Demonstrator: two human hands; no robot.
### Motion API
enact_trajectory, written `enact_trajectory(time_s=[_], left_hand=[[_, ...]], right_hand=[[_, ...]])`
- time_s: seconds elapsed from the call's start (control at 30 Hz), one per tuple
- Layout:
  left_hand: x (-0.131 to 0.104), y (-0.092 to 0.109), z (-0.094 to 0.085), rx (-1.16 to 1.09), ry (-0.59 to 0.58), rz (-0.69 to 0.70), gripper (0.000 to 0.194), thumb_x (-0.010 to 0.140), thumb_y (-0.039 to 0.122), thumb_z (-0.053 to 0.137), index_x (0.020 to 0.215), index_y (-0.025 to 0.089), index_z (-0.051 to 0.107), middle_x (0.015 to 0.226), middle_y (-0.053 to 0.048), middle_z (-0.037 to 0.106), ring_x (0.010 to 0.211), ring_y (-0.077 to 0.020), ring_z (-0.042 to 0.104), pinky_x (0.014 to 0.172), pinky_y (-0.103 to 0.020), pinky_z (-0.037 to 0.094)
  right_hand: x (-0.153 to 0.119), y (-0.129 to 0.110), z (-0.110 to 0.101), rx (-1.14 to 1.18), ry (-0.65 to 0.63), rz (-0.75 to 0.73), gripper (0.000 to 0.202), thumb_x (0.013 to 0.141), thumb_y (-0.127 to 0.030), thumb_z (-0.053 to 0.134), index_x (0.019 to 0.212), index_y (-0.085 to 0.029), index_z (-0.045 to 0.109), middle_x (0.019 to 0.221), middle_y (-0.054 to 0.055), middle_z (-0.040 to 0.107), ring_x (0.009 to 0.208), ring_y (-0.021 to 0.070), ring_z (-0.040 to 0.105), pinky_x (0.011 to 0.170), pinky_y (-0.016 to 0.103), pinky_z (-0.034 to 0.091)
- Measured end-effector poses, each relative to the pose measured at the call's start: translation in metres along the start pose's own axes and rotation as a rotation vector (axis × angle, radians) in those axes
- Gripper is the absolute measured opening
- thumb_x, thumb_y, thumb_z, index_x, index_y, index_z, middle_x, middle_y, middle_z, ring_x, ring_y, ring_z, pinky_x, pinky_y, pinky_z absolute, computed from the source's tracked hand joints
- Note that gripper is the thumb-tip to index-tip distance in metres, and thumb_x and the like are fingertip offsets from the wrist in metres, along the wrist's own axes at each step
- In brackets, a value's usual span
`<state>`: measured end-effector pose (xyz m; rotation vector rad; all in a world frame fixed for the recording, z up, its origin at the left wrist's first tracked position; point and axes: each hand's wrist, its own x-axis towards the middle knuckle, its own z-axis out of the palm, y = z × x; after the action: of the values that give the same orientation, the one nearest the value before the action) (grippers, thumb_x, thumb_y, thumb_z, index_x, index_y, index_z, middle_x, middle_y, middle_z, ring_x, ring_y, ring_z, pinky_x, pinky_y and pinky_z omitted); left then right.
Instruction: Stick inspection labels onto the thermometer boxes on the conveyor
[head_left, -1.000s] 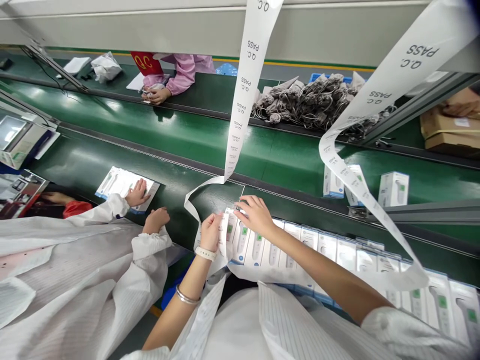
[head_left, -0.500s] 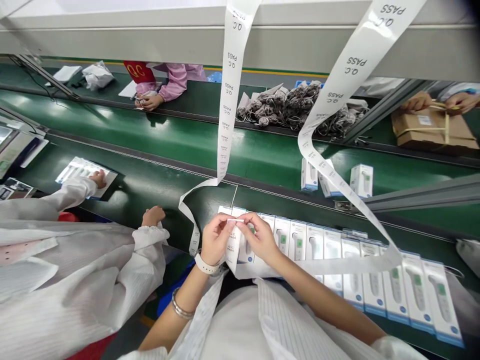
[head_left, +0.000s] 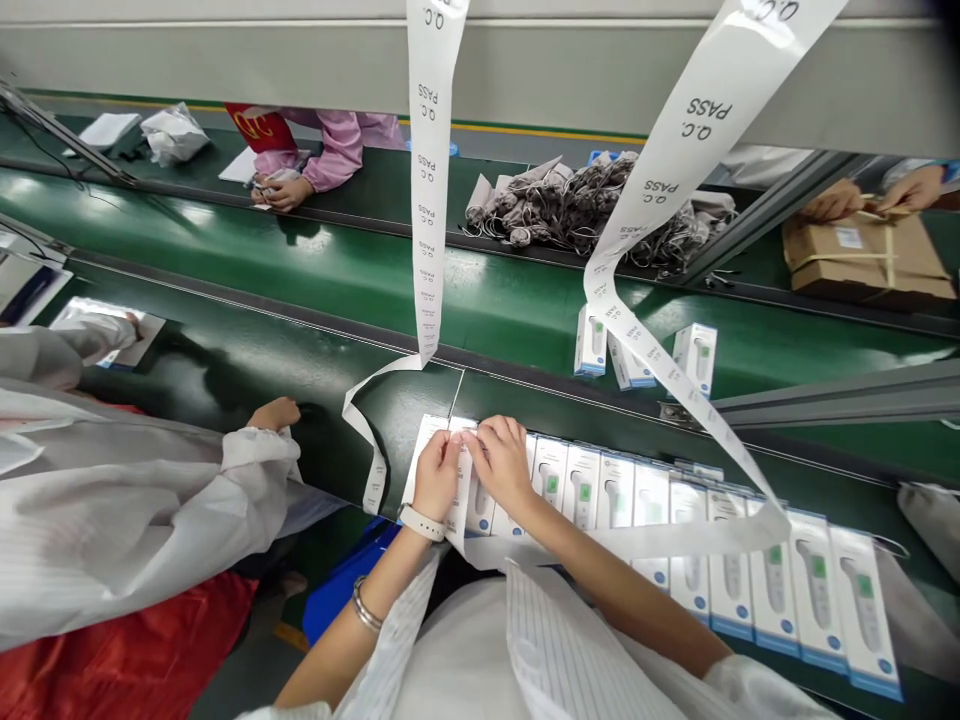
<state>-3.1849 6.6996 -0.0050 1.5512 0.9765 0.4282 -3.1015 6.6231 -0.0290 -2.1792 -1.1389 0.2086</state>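
Note:
A white strip of "Q.C. PASS" stickers (head_left: 459, 512) runs up from my waist to my two hands. My left hand (head_left: 437, 475) is closed, thumb and fingers pinching the strip's upper end. Close against it, my right hand (head_left: 501, 462) has curled fingers, its tips meeting the left thumb at the strip; the exact contact is partly hidden. Beneath both hands lie white and blue thermometer boxes (head_left: 581, 485), laid side by side in a long row to the right. The strip's loop (head_left: 675, 540) passes under my right forearm and across the boxes.
Two lengths of sticker tape (head_left: 431, 200) hang from the overhead shelf. A co-worker's sleeve (head_left: 259, 455) is at my left. Beyond the green conveyor (head_left: 315, 270) lie grey pouches (head_left: 555, 205) and a brown carton (head_left: 862, 250). Several boxes (head_left: 694, 360) stand on the conveyor.
My hands have lowered slightly onto the boxes, and my right hand's fingers have curled in over them. The view has shifted, and the co-worker at left has moved a hand further left.

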Motion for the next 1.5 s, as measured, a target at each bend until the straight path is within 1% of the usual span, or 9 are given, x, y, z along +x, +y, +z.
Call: enact_trajectory(time_s=[0.23,0.53,0.7,0.87,1.0,1.13,1.23,1.4,1.5], left_hand=[[0.022,-0.009,0.006,-0.121,-0.046,-0.356,0.024,0.072,0.040,0.054,0.064,0.018,0.049,0.041,0.004,0.046,0.034,-0.0128,0.046,0.035,-0.023,0.034],[0.032,-0.022,0.006,-0.100,0.072,-0.350,0.034,0.066,0.036,0.061,0.049,0.017,0.038,0.039,0.007,0.037,0.035,-0.0058,0.035,0.037,-0.019,0.028],[0.028,-0.024,-0.001,-0.127,0.113,-0.338,0.040,0.067,0.040,0.062,0.047,0.017,0.037,0.041,0.007,0.033,0.040,-0.0046,0.029,0.040,-0.019,0.025],[0.023,-0.021,-0.006,-0.177,0.107,-0.328,0.042,0.067,0.043,0.062,0.049,0.017,0.034,0.044,0.007,0.030,0.042,-0.0047,0.027,0.042,-0.019,0.023],[0.016,-0.012,-0.009,-0.218,0.022,-0.233,0.039,0.073,0.044,0.056,0.054,0.016,0.036,0.050,0.006,0.031,0.046,-0.0056,0.028,0.045,-0.019,0.025],[0.005,0.001,-0.006,-0.191,-0.078,-0.063,0.033,0.081,0.043,0.047,0.062,0.016,0.042,0.057,0.004,0.036,0.053,-0.0074,0.033,0.051,-0.020,0.029],[-0.003,0.010,0.001,-0.108,-0.109,0.048,0.031,0.083,0.040,0.044,0.063,0.016,0.044,0.059,0.003,0.038,0.055,-0.0087,0.036,0.054,-0.021,0.032],[-0.009,0.018,0.004,-0.041,-0.186,0.272,0.018,0.083,0.031,0.048,0.096,0.019,0.053,0.091,-0.003,0.054,0.083,-0.0138,0.050,0.075,-0.026,0.038],[-0.009,0.020,0.002,-0.016,-0.242,0.337,0.013,0.083,0.028,0.049,0.089,0.018,0.054,0.082,-0.002,0.054,0.075,-0.0127,0.050,0.069,-0.025,0.038]], right_hand=[[0.005,0.029,0.002,-0.052,-0.077,-0.105,0.024,0.086,-0.024,0.038,0.105,-0.015,0.050,0.105,0.011,0.052,0.105,0.0229,0.040,0.094,0.043,0.029],[0.008,0.040,-0.002,-0.176,-0.269,-0.360,0.051,0.080,-0.014,0.045,0.129,-0.027,0.038,0.116,0.010,0.048,0.111,0.0250,0.037,0.098,0.048,0.024],[0.015,0.042,0.000,-0.229,-0.277,-0.374,0.040,0.087,-0.036,0.040,0.126,-0.028,0.042,0.115,0.011,0.050,0.112,0.0273,0.036,0.094,0.048,0.024],[0.045,0.050,0.005,-0.163,-0.420,-0.297,0.050,0.075,-0.061,0.047,0.108,-0.025,0.058,0.099,0.010,0.057,0.099,0.0257,0.044,0.080,0.040,0.036],[0.046,0.047,-0.001,-0.043,-0.304,-0.237,0.035,0.082,-0.048,0.046,0.099,-0.022,0.062,0.105,0.009,0.055,0.105,0.0246,0.042,0.086,0.041,0.034],[0.018,0.023,-0.017,0.387,-0.137,-0.080,0.031,0.090,-0.033,0.037,0.117,-0.021,0.046,0.103,0.006,0.055,0.099,0.0168,0.048,0.085,0.033,0.038],[-0.002,0.005,-0.027,0.637,-0.065,0.025,0.025,0.087,-0.033,0.043,0.108,-0.021,0.048,0.089,0.003,0.054,0.085,0.0140,0.052,0.078,0.028,0.042],[-0.011,-0.002,-0.039,0.707,0.026,0.091,0.013,0.085,-0.029,0.046,0.094,-0.021,0.051,0.076,-0.001,0.051,0.073,0.0122,0.051,0.069,0.025,0.041],[-0.012,0.001,-0.048,0.681,0.017,0.041,0.009,0.086,-0.029,0.045,0.088,-0.021,0.050,0.076,-0.001,0.053,0.072,0.0121,0.051,0.067,0.024,0.040]])
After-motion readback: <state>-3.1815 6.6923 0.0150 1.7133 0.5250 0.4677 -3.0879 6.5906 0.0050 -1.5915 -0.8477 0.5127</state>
